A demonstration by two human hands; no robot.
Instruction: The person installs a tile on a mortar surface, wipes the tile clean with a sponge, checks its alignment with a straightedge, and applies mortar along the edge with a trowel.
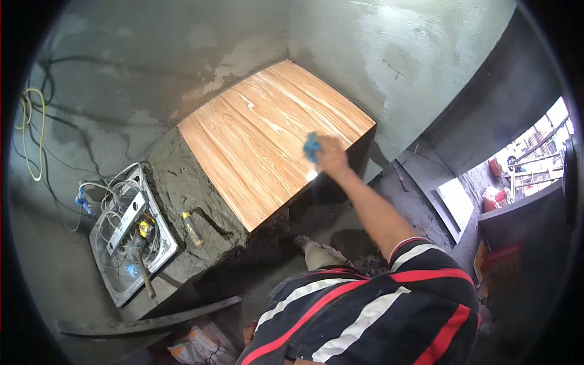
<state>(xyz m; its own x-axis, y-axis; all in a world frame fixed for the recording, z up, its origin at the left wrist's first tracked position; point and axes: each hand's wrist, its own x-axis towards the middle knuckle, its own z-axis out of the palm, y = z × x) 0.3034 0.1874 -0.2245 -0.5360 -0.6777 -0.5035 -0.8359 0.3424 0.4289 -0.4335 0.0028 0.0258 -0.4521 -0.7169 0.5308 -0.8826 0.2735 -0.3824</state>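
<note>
My right hand [332, 156] is closed around a crumpled blue cloth [312, 147] and presses it on the wood-patterned tile [261, 128], near its right front edge. The tile lies on a raised mortar-covered ledge in the corner, against two walls. Only a small part of my left hand [249, 333] shows, low beside my striped shirt; its fingers are mostly hidden. Left of the tile, a yellow-handled tool [193, 229] rests on the rough grey mortar [188, 176].
At left, a white tray [167, 248] holds a level [126, 222], a yellow tape measure [145, 229], a hammer [145, 277] and tangled cables. A yellow cable [42, 137] hangs on the wall. A curved grey strip [152, 319] lies below. Right, a pale panel [455, 208] lies on the floor.
</note>
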